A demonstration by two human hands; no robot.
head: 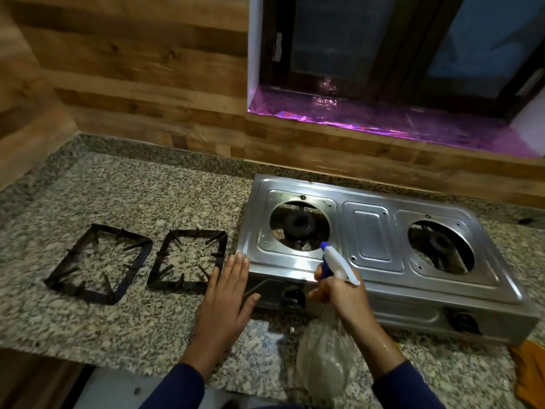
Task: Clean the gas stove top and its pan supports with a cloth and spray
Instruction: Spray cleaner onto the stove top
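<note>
A steel two-burner gas stove (371, 231) sits on the granite counter (132, 196), both burner openings bare. Its two black pan supports (98, 262) (188, 261) lie side by side on the counter to its left. My right hand (342, 296) grips a clear spray bottle (327, 358) by the neck, its white and blue nozzle (336, 261) pointing at the stove's front left part. My left hand (227, 296) hovers flat with fingers spread at the stove's front left corner, beside the nearer support. An orange cloth (530, 370) lies at the right edge.
A wood-panelled wall rises behind the counter. A window sill covered in purple foil (398, 119) runs above the stove. Two black knobs (292, 295) (463, 321) sit on the stove's front face. The counter's front edge drops off at lower left.
</note>
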